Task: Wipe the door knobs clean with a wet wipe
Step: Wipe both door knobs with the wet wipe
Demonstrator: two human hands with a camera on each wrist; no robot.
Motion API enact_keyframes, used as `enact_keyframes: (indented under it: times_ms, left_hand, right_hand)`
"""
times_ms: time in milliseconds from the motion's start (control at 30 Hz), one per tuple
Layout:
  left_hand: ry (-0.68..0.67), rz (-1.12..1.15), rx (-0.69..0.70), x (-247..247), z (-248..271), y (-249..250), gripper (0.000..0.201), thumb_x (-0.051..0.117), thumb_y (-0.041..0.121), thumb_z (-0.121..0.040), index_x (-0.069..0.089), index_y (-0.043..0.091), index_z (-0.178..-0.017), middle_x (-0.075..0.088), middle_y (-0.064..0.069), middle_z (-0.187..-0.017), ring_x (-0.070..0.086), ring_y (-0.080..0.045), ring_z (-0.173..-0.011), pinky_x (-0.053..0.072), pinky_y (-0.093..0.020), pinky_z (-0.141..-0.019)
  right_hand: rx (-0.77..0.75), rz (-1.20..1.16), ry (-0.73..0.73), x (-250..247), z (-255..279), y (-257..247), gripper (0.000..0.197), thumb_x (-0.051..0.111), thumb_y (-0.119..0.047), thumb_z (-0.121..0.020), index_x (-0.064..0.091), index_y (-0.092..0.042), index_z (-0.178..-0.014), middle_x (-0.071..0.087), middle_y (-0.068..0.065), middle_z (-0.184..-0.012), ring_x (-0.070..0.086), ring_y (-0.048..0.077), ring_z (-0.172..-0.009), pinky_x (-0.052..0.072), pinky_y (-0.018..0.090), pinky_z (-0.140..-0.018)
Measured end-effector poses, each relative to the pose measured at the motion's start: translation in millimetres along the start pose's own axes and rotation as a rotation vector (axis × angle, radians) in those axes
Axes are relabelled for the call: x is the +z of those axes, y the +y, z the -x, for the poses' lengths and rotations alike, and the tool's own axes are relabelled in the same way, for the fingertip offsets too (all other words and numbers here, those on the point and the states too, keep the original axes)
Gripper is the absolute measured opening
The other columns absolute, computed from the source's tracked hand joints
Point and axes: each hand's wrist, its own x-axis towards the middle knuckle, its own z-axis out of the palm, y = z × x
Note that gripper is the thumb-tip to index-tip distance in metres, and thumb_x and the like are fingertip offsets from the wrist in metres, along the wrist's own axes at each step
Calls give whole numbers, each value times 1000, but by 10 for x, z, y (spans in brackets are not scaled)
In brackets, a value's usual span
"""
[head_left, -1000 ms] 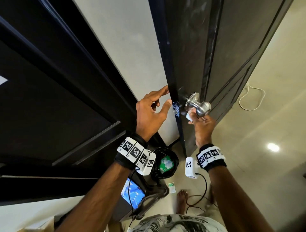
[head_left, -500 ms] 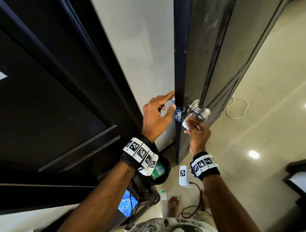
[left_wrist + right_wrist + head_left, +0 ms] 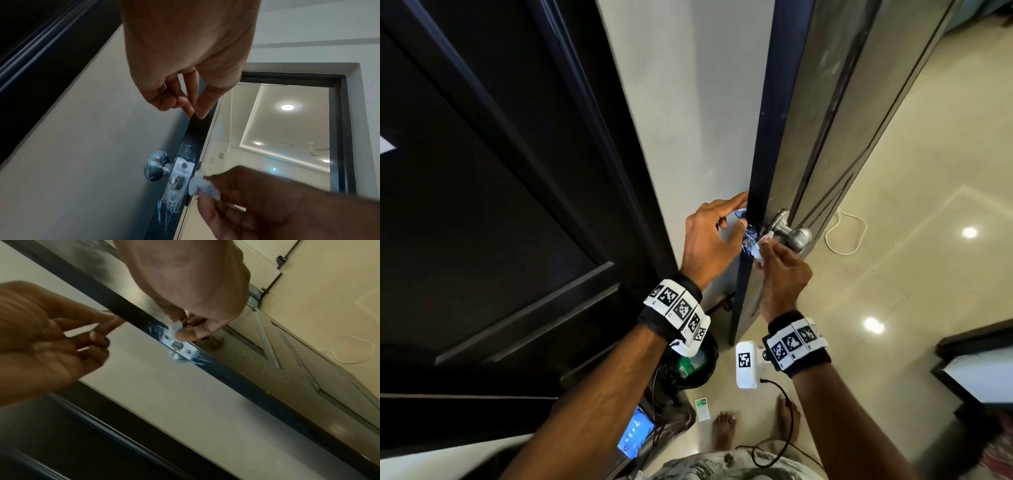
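A dark door (image 3: 825, 102) stands ajar, edge toward me. Its silver knob (image 3: 797, 237) sticks out on the right face. A paint-speckled knob (image 3: 156, 166) sits on the other face, beside the metal latch plate (image 3: 178, 180). My right hand (image 3: 782, 270) pinches a crumpled white wet wipe (image 3: 761, 244) and presses it at the silver knob's base by the latch plate (image 3: 180, 346); the wet wipe (image 3: 202, 186) shows there too. My left hand (image 3: 709, 240) touches the door edge above the latch with index fingertip and thumb, the other fingers curled.
A black bin (image 3: 690, 363) with a green packet stands on the floor below the hands, a lit phone (image 3: 637, 435) beside it. A white cord (image 3: 846, 233) lies on the tiled floor behind the door. A dark panelled door (image 3: 482, 205) fills the left. Dark furniture (image 3: 976, 363) stands at right.
The door edge has turned more toward me. My right hand has slid the wipe from under the knob's ball toward its base and the latch. My left hand stays at the door edge.
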Motion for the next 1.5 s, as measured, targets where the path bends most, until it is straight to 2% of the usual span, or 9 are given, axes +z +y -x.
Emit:
enact_keyframes:
  times_ms: [300, 400, 600, 767, 900, 1100, 1200, 1333, 1500]
  left_hand:
    - [-43, -20, 32, -61, -20, 13, 50, 68, 6, -92, 66, 24, -138, 74, 12, -115, 48, 1, -75, 39, -5, -71]
    - [-50, -23, 43, -68, -18, 15, 52, 67, 3, -91, 66, 25, -138, 72, 17, -110, 47, 0, -74, 39, -5, -71]
    - [-61, -37, 37, -69, -20, 14, 49, 67, 6, -93, 66, 24, -138, 72, 15, -107, 49, 4, -76, 38, -4, -71]
    - [-73, -38, 42, -61, -22, 10, 50, 68, 6, -93, 65, 25, -139, 74, 13, -111, 49, 1, -75, 38, -5, -71]
    - [-72, -36, 45, -68, -24, 16, 50, 68, 7, -93, 65, 25, -139, 73, 15, -111, 48, -2, -74, 39, -5, -70]
    - [-39, -18, 52, -22, 2, 1, 47, 68, 6, -93, 67, 22, -137, 72, 12, -107, 51, 1, -75, 40, -5, -71]
    - [-47, -10, 48, -35, -13, -7, 45, 68, 6, -94, 67, 20, -137, 74, 6, -119, 53, 8, -79, 41, -3, -73]
    - [-52, 4, 50, -45, -17, 7, 48, 67, 4, -93, 67, 23, -137, 74, 12, -114, 51, 4, -76, 41, -5, -72]
    - [-52, 27, 49, -19, 17, 30, 48, 66, 2, -93, 68, 23, -136, 73, 12, -113, 50, 3, -75, 42, -5, -71]
  right_hand:
    - [-251, 453, 31, 167, -153, -537, 6, 80, -20, -88, 82, -18, -94, 78, -3, -80, 76, 15, -70, 66, 44, -67]
    - [-304, 540, 67, 203, -288, -763, 9, 78, -20, -89, 82, -15, -96, 72, -9, -74, 67, -4, -61, 64, 25, -68]
    - [-387, 721, 47, 168, -229, -791, 13, 76, -15, -90, 82, -11, -101, 72, -5, -83, 61, 0, -64, 39, -3, -57]
    - [-365, 789, 8, 150, -299, -908, 14, 77, -16, -88, 83, -13, -100, 77, 0, -85, 69, 13, -72, 55, 22, -71]
    - [-327, 774, 26, 176, -425, -1058, 15, 71, -8, -90, 82, -8, -101, 74, 5, -82, 63, 8, -62, 43, 2, -52]
    - [-393, 795, -77, 74, -116, -746, 13, 75, -16, -92, 80, -10, -102, 77, -2, -88, 70, 8, -67, 59, 16, -68]
    - [-393, 841, -209, -71, -53, -718, 10, 76, -16, -92, 80, -11, -99, 79, 3, -86, 70, 11, -60, 58, 18, -57]
    - [-464, 798, -61, -70, -267, -970, 11, 78, -24, -91, 81, -19, -99, 79, -4, -91, 71, 9, -74, 60, 29, -77]
    - [-427, 778, -15, 61, -384, -1051, 17, 80, -27, -88, 80, -20, -104, 78, -4, -95, 69, 9, -82, 46, 14, -70]
